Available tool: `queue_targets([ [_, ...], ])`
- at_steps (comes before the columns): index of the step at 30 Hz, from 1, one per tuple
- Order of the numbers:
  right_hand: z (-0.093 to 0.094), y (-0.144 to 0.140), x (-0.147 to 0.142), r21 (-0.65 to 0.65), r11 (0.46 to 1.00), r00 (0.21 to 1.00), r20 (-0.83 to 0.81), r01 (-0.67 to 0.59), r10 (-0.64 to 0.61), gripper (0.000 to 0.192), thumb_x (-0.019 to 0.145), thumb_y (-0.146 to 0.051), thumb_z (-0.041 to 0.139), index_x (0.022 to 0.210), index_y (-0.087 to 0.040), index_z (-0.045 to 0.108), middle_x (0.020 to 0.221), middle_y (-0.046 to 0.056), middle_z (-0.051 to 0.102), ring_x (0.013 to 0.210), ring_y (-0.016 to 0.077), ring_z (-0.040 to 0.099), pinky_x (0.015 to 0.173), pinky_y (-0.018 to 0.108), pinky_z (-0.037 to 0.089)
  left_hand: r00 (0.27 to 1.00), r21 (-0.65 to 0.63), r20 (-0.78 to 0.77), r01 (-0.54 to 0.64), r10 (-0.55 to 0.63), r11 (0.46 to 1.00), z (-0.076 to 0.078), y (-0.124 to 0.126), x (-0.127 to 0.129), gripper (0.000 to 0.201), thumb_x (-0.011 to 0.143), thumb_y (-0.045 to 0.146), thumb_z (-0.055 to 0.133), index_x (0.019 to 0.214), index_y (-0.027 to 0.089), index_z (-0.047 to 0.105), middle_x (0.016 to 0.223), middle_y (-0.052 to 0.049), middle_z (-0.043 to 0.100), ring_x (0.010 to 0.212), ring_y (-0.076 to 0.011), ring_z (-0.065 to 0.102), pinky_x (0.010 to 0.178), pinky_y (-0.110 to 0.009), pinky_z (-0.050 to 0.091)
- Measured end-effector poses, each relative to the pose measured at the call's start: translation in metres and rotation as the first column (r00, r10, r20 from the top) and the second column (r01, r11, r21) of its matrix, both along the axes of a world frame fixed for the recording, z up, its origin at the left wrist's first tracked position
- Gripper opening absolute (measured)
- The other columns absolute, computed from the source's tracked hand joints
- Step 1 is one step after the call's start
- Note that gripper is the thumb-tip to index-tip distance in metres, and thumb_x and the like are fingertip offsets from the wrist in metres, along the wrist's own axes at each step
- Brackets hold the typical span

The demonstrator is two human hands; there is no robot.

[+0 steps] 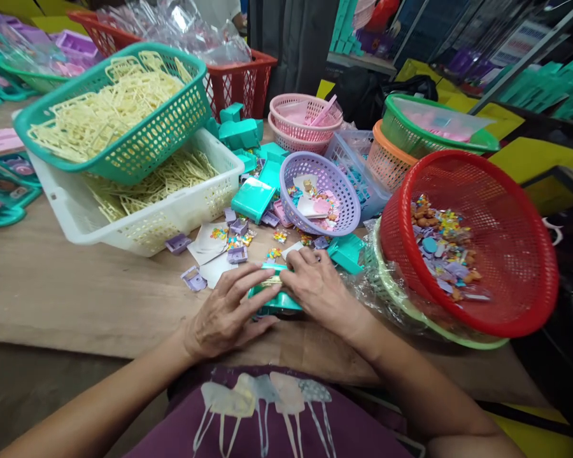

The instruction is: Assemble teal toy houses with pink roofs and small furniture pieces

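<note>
I see left hand (229,312) and right hand (318,286) fingers clamped on the half-hidden teal case (274,304); red basket (501,254) holds tiny mixed pieces.

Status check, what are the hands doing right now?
Left hand and right hand both pressing on teal plastic case. Purple clips lie just beyond. Red basket close at right.

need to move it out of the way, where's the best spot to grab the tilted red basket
Probably the red basket by its thick upper rim, coming from above. It leans on its side with the mouth facing the person, so that rim stands free while small parts lie against the lower wall.
</note>
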State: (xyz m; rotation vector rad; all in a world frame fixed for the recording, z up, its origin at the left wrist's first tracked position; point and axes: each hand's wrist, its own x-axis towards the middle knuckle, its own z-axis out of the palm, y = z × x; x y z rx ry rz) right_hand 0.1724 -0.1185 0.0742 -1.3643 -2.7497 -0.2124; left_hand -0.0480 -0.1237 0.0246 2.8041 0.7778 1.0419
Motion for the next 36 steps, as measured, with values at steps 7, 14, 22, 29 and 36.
queue_targets([
  [7, -0.023, -0.014, -0.003, -0.064, 0.996, 0.977, -0.200, 0.054, -0.066, 0.056, 0.099, -0.046, 0.045, 0.146, -0.015, 0.037, 0.153, 0.013, 0.040, 0.141, 0.0288, 0.033, 0.115, 0.049, 0.031, 0.987, -0.152, -0.135, -0.103, 0.083, 0.983, -0.010, 0.014, 0.014, 0.081, 0.090, 0.027, 0.057, 0.157, 0.019, 0.013, 0.158, -0.019, 0.029, 0.147, -0.0364, 0.026, 0.110, -0.056, 0.043],
  [14, -0.022, 0.002, 0.014, -0.156, 0.988, 0.936, -0.348, -0.001, -0.054, 0.054, 0.099, -0.050, 0.043, 0.145, -0.021, 0.040, 0.155, 0.010, 0.040, 0.145, 0.0249, 0.030, 0.117, 0.051, 0.028, 0.973, -0.054, -0.218, -0.085, 0.072, 0.995, -0.012, 0.026, 0.014, 0.081, 0.090, 0.037, 0.057, 0.157, 0.018, 0.015, 0.154, -0.016, 0.039, 0.142, -0.0363, 0.037, 0.108, -0.052, 0.047],
  [22, -0.027, 0.028, 0.032, -0.052, 0.946, 0.824, -0.478, 0.319, -0.304, 0.041, 0.092, -0.025, 0.059, 0.132, -0.018, 0.053, 0.144, 0.013, 0.049, 0.131, 0.0296, 0.045, 0.107, 0.050, 0.040, 0.988, -0.118, -0.146, -0.067, 0.049, 0.991, 0.016, 0.076, 0.021, 0.047, 0.097, 0.031, 0.049, 0.142, 0.024, 0.042, 0.144, -0.011, 0.049, 0.136, -0.0286, 0.042, 0.110, -0.050, 0.044],
  [29, -0.021, 0.055, 0.031, -0.213, 0.912, 0.811, -0.418, 0.352, -0.410, 0.031, 0.099, -0.019, 0.041, 0.126, -0.017, 0.057, 0.120, 0.010, 0.066, 0.114, 0.0218, 0.058, 0.100, 0.036, 0.043, 0.947, 0.032, -0.315, -0.051, 0.059, 0.998, 0.024, 0.117, 0.066, 0.042, 0.094, 0.027, 0.052, 0.134, 0.017, 0.051, 0.142, -0.014, 0.052, 0.139, -0.0372, 0.034, 0.108, -0.058, 0.037],
  [36, -0.032, 0.119, 0.042, -0.396, 0.825, 0.803, -0.279, 0.403, -0.526, 0.030, 0.092, -0.017, 0.046, 0.110, -0.019, 0.070, 0.112, 0.009, 0.072, 0.108, 0.0219, 0.063, 0.092, 0.029, 0.044, 0.886, -0.002, -0.460, -0.071, 0.062, 0.998, 0.022, 0.134, 0.087, 0.021, 0.096, 0.020, 0.046, 0.109, 0.017, 0.063, 0.107, -0.009, 0.069, 0.110, -0.0278, 0.056, 0.107, -0.054, 0.030],
])
